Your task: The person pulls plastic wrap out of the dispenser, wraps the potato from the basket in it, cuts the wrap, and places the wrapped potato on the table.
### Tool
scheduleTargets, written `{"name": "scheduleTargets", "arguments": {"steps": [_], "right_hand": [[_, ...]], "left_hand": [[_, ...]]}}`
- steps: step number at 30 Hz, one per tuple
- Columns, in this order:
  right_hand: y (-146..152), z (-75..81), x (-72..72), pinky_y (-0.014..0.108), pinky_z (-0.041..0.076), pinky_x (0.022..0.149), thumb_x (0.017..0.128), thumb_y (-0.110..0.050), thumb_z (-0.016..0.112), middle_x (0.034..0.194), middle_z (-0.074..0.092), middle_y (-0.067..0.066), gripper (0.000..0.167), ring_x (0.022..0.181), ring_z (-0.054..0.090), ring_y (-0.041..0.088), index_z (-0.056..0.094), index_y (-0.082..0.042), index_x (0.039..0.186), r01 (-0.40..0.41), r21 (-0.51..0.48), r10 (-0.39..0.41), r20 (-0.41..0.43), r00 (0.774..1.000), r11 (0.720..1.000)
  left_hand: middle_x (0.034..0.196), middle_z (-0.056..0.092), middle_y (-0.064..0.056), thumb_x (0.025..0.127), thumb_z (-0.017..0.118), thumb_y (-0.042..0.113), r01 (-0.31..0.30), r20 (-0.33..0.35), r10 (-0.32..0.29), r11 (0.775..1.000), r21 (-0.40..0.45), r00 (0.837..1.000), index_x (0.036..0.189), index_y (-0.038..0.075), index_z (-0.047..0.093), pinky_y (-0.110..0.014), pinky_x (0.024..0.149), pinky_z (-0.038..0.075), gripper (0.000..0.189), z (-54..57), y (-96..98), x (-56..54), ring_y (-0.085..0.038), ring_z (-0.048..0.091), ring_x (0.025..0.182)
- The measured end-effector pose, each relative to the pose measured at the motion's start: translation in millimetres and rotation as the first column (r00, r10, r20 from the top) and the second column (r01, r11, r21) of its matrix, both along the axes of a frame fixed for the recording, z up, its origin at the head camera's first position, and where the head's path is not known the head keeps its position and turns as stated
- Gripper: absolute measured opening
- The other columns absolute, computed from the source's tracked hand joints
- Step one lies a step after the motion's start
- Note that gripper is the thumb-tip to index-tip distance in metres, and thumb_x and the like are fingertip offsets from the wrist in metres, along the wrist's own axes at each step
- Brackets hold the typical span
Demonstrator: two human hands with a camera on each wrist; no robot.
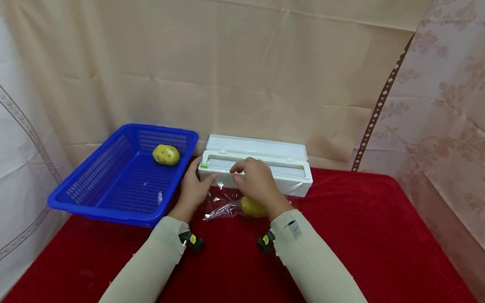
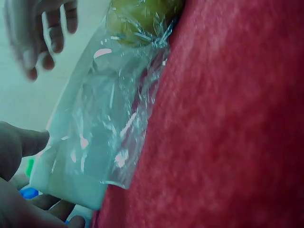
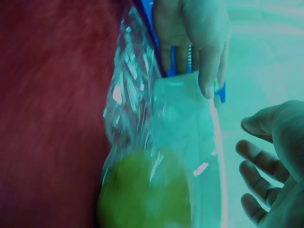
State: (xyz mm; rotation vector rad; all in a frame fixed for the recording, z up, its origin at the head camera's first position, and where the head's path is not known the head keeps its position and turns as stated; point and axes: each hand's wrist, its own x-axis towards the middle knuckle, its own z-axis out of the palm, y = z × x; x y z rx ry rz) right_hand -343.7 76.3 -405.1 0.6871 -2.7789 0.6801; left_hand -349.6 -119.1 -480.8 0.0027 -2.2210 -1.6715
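Observation:
A white cling film dispenser stands near the back of the table with its lid raised. My left hand holds its left end, thumb at the top front edge and fingers around the end, beside a green slider. Over the dispenser's middle hovers my right hand, its fingers loosely bent and nothing between them. Clear cling film hangs down the dispenser's front, crumpled onto the cloth. A yellow potato lies in front of the dispenser with film over it, partly hidden by my right wrist.
To the left stands a blue plastic basket with another yellow potato inside, close by my left hand. Red cloth covers the table. A beige curtain hangs right behind the dispenser.

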Motion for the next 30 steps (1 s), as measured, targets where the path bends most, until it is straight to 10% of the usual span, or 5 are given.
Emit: {"name": "scheduleTargets", "arguments": {"steps": [10,30], "right_hand": [[-53,-9.1,-21.1,0.05,0.05,0.089,0.095,-0.04,0.074,0.11,0.075,0.002,0.016,0.105,0.065,0.033,0.082,-0.036,0.107,0.186,-0.033,-0.187,-0.031,0.982,0.982],[-84,-25.2,-30.8,0.049,0.045,0.084,0.09,-0.054,0.075,0.111,0.073,0.003,0.023,0.103,0.06,0.033,0.08,-0.043,0.11,0.271,0.025,-0.266,-0.122,0.956,0.962]], "left_hand": [[0.15,0.052,-0.025,0.093,0.07,-0.004,0.05,-0.035,-0.045,0.988,0.147,0.998,0.152,-0.001,0.044,-0.046,0.115,0.042,0.065,-7.8,-3.3,-6.8,-0.033,0.051,0.138],[0.145,0.059,-0.021,0.092,0.069,0.002,-0.005,0.005,0.005,0.999,0.041,1.0,0.153,0.005,0.048,-0.04,0.099,0.052,0.065,-9.8,-5.4,-6.3,-0.03,0.061,0.124]]}}
